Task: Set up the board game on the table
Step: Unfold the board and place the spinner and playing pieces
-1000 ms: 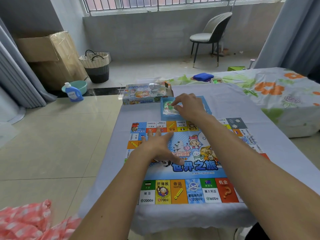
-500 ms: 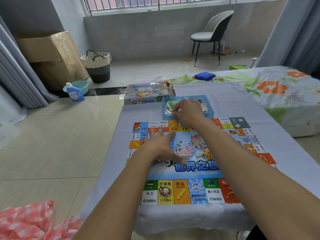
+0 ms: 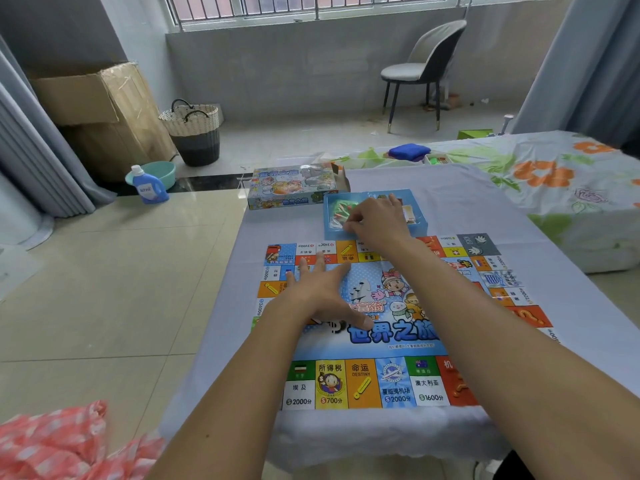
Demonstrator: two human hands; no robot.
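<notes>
The colourful game board lies unfolded on the table's pale cloth. My left hand presses flat on the board's left half with fingers spread. Beyond the board sits a blue tray of game parts. My right hand reaches into this tray, and its curled fingers pinch a clear bag of small green and red pieces. A stack of cards shows at the tray's right end. The game's box lies at the table's far left corner.
A bed with a flowered sheet stands right of the table, with a folded blue cloth on it. On the floor to the left are a detergent bottle, a basin, a woven basket and a cardboard box. A chair stands under the window.
My right hand has closed its fingers on the bag in the tray. My left hand stays flat on the board. The view has shifted slightly.
</notes>
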